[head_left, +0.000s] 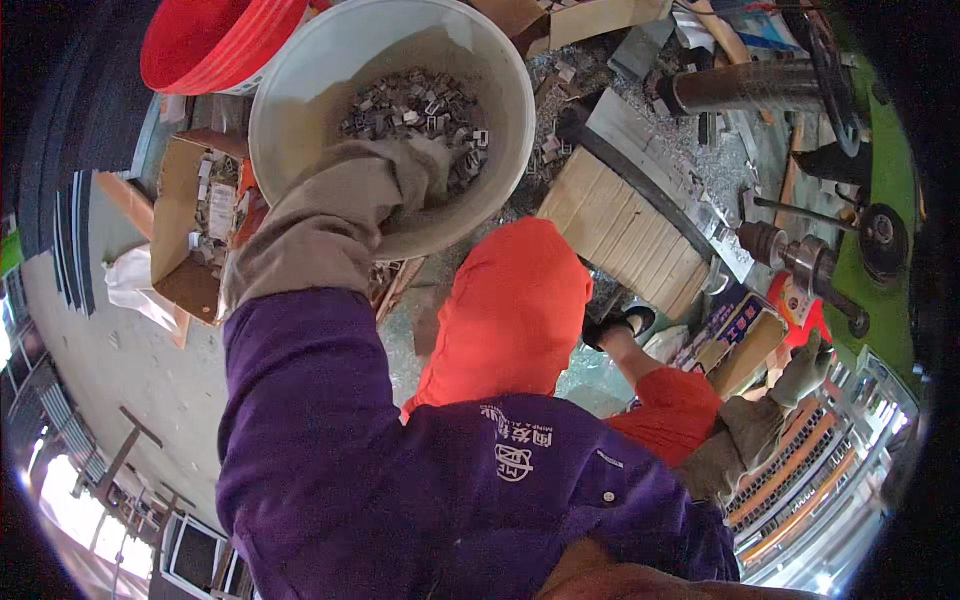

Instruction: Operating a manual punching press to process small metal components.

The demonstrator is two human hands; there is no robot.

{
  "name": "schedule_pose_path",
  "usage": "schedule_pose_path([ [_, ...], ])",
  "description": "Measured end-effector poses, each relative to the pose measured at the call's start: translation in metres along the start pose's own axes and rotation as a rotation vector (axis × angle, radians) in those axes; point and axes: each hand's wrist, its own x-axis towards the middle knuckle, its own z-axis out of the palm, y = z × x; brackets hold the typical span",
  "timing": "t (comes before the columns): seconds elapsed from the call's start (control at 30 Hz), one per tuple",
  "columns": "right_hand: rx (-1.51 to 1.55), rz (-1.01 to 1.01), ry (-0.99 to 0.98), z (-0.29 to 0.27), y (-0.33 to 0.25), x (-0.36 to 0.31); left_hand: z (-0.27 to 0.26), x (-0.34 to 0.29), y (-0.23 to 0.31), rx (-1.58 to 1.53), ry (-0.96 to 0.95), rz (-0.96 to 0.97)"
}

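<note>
A: A purple long-sleeved fabric jacket (300, 360) is seen nearest the camera. What is reached by its two arms?

B: By the left hand (428, 165), in a grey glove below a loose grey-brown cloth oversleeve (300, 240), the inside of a wide, round, whitish plastic bucket (515, 100) is reached. A heap of small grey metal pieces (410, 105) is held there, and the gloved hand is set against its near side. The fingers are hidden, so whether anything is gripped cannot be told.

A: And the right hand?

B: The right hand (803, 372), also gloved in grey, is held well apart from the left, low at the right beside a green metal machine (893, 170). Whether anything is held by it cannot be told either.

A: What could go wrong from here?

B: Pieces could be spilled over the rim if too full a handful were lifted out. The glove could be snagged or cut, since edges on the pieces look sharp. The bucket could be tipped if its wall were leaned on by the forearm. The loose oversleeve could be caught if it were brought against the machine's shafts and handles.
</note>
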Motion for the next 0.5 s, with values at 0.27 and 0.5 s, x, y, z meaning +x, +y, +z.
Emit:
schedule_pose_path([
  [0.27,-0.008,0.035,0.023,0.002,-0.009,-0.004,-0.025,0.001,-0.001,0.201,-0.208,0.224],
  [0.5,-0.155,-0.199,-0.02,-0.015,-0.01,0.008,0.003,0.02,-0.001,-0.033,-0.292,-0.145],
])
